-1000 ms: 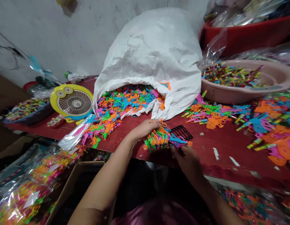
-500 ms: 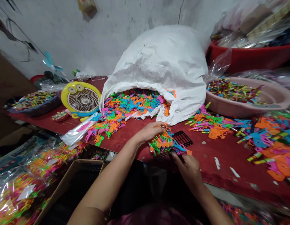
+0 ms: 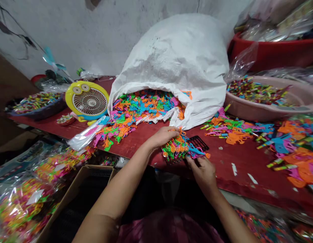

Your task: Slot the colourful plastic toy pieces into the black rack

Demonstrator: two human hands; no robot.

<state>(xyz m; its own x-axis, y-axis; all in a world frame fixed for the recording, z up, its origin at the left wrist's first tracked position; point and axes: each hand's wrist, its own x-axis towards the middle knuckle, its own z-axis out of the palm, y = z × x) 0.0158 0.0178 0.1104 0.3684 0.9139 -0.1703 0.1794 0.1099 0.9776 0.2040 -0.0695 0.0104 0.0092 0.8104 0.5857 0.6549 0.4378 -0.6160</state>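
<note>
The left hand (image 3: 163,137) closes over bright plastic toys (image 3: 178,150) (black grid (image 3: 199,142) behind), the right hand (image 3: 202,173) pinching their edge.

Bundle of moulded plastic toy pieces (image 3: 180,150), centre of frame: smooth, glossy. Black plastic grid (image 3: 199,142), just behind: matt. Woven plastic sack (image 3: 187,60), upper centre: white, creased, slightly rough. Pink plastic basin (image 3: 270,108), right: smooth, soft sheen. Red painted tabletop (image 3: 237,158): semi-gloss, chipped, scuffed. Cardboard box (image 3: 67,199), lower left: matt brown. Clear plastic bags (image 3: 22,206), lower left: thin, shiny. Wall (image 3: 70,33), upper left: rough white plaster, stained.
</note>
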